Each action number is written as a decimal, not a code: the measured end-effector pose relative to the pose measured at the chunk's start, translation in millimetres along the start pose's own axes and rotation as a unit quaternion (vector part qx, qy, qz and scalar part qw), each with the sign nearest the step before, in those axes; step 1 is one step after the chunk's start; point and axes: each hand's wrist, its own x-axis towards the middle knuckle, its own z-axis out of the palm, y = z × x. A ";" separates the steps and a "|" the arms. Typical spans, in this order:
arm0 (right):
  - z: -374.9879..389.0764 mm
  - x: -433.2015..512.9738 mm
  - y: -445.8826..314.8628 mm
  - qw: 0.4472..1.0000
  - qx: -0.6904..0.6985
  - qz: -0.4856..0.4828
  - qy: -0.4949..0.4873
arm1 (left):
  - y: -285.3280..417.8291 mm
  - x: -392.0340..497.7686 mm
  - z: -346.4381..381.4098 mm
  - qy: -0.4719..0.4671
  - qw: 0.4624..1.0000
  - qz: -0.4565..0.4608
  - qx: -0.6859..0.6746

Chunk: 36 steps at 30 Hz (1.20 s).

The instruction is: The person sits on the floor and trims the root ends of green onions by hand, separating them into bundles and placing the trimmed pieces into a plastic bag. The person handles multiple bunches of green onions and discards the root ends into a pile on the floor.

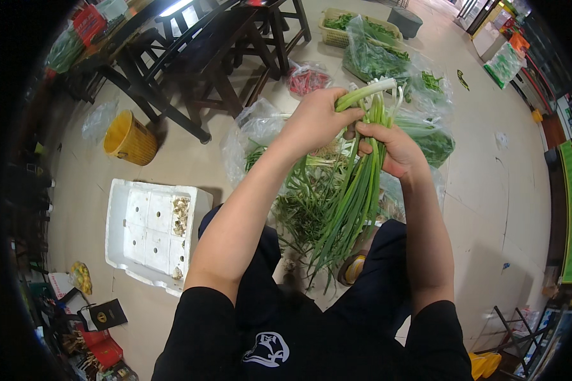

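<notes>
A bunch of green onions (362,185) hangs between my hands, white stem ends up and long green leaves trailing down between my knees. My left hand (323,114) grips some thick pale stems that point up to the right. Around the bunch just below its white ends, my right hand (394,145) is closed, its thumb near the left hand's fingers. Beneath them, a heap of loose green trimmings (302,209) lies on the floor. More green onions partly show at a clear plastic bag (257,124) behind my left forearm.
A white foam box (145,247) with scraps stands at the left, near a yellow bin (131,140). Dark wooden benches (209,52) are at the upper left. Ahead lie a bag of red chillies (309,80), bagged leafy greens (376,62) and a yellow basket (333,37).
</notes>
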 end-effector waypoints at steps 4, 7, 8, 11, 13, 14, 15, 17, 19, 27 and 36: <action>-10.9 -2.9 -7.4 0.998 -0.052 -0.007 0.029 | -8.0 0.2 -12.4 -0.027 0.998 0.002 0.055; -25.1 -8.8 -20.7 0.997 -0.073 0.003 0.021 | -13.5 -0.3 -22.3 -0.029 0.998 -0.052 0.001; -28.4 -10.2 -22.8 0.995 -0.091 -0.003 0.030 | -14.8 -0.3 -25.1 -0.022 0.999 -0.036 0.002; -35.8 -16.0 -27.2 0.992 -0.121 -0.008 0.035 | -17.9 0.2 -30.5 -0.018 0.999 -0.021 0.016; -38.1 -18.8 -28.0 0.990 -0.135 -0.013 0.043 | -20.3 -0.2 -31.5 -0.021 0.998 -0.025 0.044; -38.4 -20.0 -28.4 0.989 -0.142 -0.015 0.043 | -21.5 -0.4 -31.5 -0.043 0.997 -0.043 0.053; -38.6 -21.1 -29.2 0.989 -0.142 -0.016 0.047 | -22.7 -0.8 -31.5 -0.067 0.994 -0.059 0.063; -37.8 -24.0 -33.2 0.988 -0.145 -0.018 0.052 | -24.3 -2.3 -28.3 -0.091 0.993 -0.034 0.066; -33.5 -27.2 -36.3 0.981 -0.179 -0.030 0.073 | -24.6 -5.9 -20.8 -0.100 0.993 0.010 0.062; 22.1 -9.7 -15.0 0.978 -0.147 -0.087 0.120 | -13.0 4.9 5.4 -0.081 0.879 -0.149 -0.446; 24.4 7.6 -0.3 0.975 -0.119 -0.120 0.141 | -19.3 0.7 21.7 -0.095 0.847 -0.106 -0.512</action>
